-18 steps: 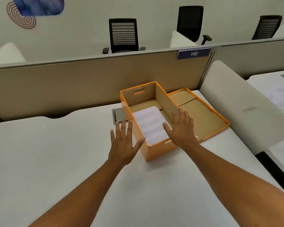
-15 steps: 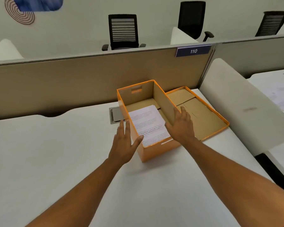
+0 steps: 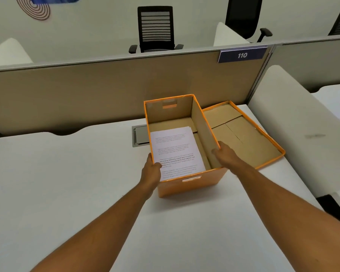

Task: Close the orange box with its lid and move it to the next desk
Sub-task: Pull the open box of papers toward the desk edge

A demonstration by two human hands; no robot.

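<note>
An open orange box (image 3: 190, 183) stands on the white desk (image 3: 67, 183), with printed sheets of paper (image 3: 176, 152) inside. Its orange lid (image 3: 243, 138) lies upside down on the desk, right beside the box and touching its right wall. My left hand (image 3: 152, 168) grips the box's left wall near the front corner, thumb over the rim. My right hand (image 3: 224, 153) holds the right wall, fingers over the rim, between box and lid.
A beige partition (image 3: 106, 91) with a sign reading 110 (image 3: 242, 55) runs behind the desk. A white divider (image 3: 302, 130) separates it from the neighbouring desk (image 3: 338, 103) on the right. A grey cable hatch (image 3: 140, 135) sits behind the box. Black chairs (image 3: 155, 28) stand beyond the partition.
Both hands moved forward from hovering open near the box's front to gripping its two side walls. The view came closer to the box.
</note>
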